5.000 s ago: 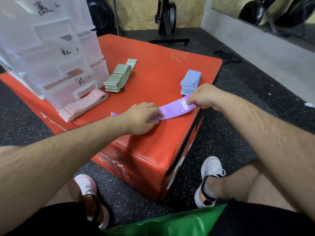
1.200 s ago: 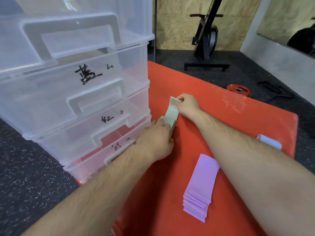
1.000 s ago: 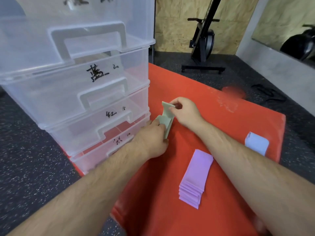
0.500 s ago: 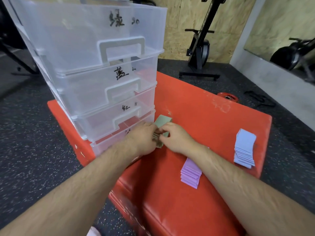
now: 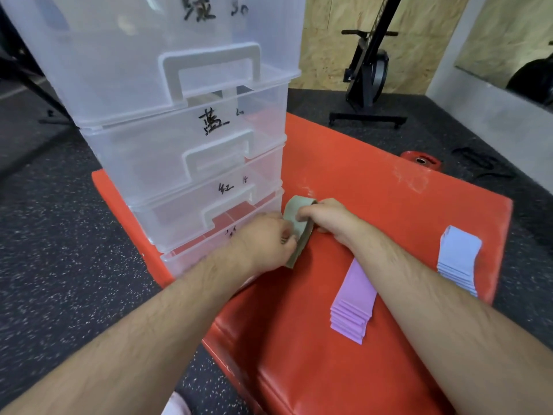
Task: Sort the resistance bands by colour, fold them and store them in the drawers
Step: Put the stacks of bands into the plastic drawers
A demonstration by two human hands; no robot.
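A stack of folded green bands (image 5: 297, 232) lies on the red padded box (image 5: 344, 187), right beside the clear drawer tower (image 5: 179, 121). My left hand (image 5: 263, 244) grips the stack's near end. My right hand (image 5: 326, 215) holds its far end, fingers curled over the top band. A folded purple stack (image 5: 353, 304) lies under my right forearm. A folded blue stack (image 5: 457, 259) sits near the box's right edge. The drawers are all pushed in and carry handwritten labels.
The lowest drawer front (image 5: 191, 259) is partly hidden by my left wrist. A red weight plate (image 5: 420, 161) and black straps (image 5: 478, 166) lie on the speckled floor beyond the box. A black exercise machine (image 5: 369, 73) stands by the wooden wall.
Over the last second my hands drew the green stack together and closer to the drawers. The view has moved nearer to the tower. Five seconds ago I was folding a purple band.
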